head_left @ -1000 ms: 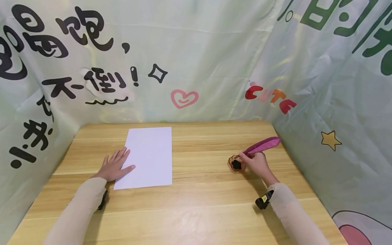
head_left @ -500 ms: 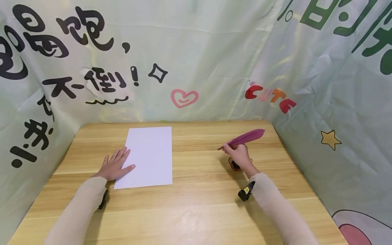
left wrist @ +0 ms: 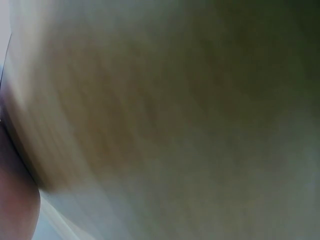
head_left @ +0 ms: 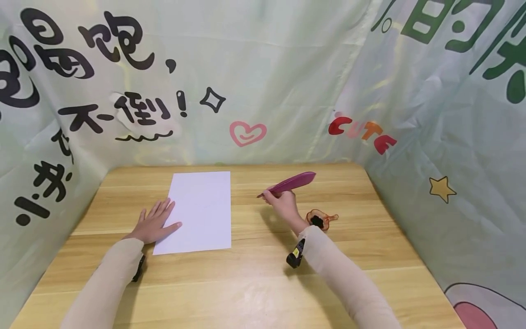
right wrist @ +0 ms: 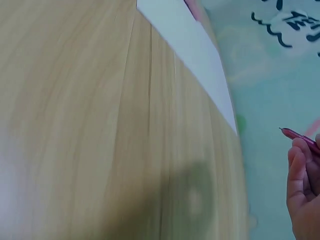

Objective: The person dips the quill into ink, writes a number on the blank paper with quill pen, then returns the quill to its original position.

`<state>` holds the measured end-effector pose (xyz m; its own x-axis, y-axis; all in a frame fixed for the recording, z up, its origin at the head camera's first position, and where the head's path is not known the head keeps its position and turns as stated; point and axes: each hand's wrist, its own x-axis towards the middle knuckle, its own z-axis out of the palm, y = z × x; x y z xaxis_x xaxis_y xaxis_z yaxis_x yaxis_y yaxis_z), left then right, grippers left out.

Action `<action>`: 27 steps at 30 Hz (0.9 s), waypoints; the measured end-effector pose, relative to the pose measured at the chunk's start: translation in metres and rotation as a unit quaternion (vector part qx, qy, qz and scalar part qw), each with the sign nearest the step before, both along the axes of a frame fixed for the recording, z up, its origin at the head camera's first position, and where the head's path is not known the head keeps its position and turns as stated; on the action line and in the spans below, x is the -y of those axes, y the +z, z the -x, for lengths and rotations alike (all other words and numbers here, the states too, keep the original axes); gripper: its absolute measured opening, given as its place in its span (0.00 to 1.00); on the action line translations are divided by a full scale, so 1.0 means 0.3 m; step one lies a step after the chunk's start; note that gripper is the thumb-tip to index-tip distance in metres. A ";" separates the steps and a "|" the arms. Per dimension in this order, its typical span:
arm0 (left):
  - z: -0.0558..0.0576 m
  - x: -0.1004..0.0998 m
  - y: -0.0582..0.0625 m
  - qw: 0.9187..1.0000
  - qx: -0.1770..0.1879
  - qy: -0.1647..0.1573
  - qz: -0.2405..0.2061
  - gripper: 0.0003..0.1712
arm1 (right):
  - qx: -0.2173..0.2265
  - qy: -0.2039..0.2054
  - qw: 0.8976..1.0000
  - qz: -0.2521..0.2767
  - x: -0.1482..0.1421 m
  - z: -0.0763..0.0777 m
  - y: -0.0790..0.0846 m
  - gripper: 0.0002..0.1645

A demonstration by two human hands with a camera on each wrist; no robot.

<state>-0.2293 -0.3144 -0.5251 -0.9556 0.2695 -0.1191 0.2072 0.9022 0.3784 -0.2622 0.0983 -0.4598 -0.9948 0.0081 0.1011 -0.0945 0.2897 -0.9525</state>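
Observation:
In the head view my right hand (head_left: 283, 206) pinches a purple feather pen (head_left: 295, 182), its tip toward the left, raised above the table between paper and dish. The pen's tip (right wrist: 292, 134) and my curled fingers (right wrist: 296, 167) show at the right edge of the right wrist view. My left hand (head_left: 153, 224) lies flat with spread fingers, thumb and fingertips on the left edge of a blank white sheet of paper (head_left: 201, 212). Behind my right wrist sits a small clear orange dish (head_left: 326, 222) with a handle and something black in it.
The wooden table (head_left: 246, 288) ends at the back against a pale printed cloth (head_left: 283, 82), which also hangs along both sides. A blurred tabletop (left wrist: 150, 125) fills most of the left wrist view.
My right hand has lifted the feather pen off the orange dish and carried it left toward the paper. The dish has come into fuller view. My left hand and the sheet stay put.

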 end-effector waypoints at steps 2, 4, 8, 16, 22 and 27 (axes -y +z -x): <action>-0.004 -0.002 0.002 1.000 -0.003 0.001 -0.003 0.52 | -0.007 0.003 1.000 -0.005 0.035 0.003 0.001 0.10; -0.006 -0.004 0.000 1.000 -0.008 0.001 -0.011 0.51 | -0.015 0.009 1.000 -0.007 0.065 0.007 -0.001 0.10; -0.006 0.001 -0.015 1.000 -0.022 -0.001 -0.023 0.50 | -0.021 0.024 0.999 -0.010 0.122 0.010 0.000 0.11; 0.004 0.010 -0.029 1.000 -0.017 0.000 -0.017 0.51 | -0.028 0.052 0.996 -0.060 0.217 0.014 0.001 0.13; 0.002 0.009 -0.023 1.000 -0.014 -0.002 -0.019 0.51 | -0.054 0.059 0.993 -0.090 0.282 0.021 -0.019 0.09; -0.001 0.009 -0.017 0.999 -0.017 -0.005 -0.028 0.50 | -0.038 0.057 0.994 -0.087 0.330 0.014 -0.035 0.06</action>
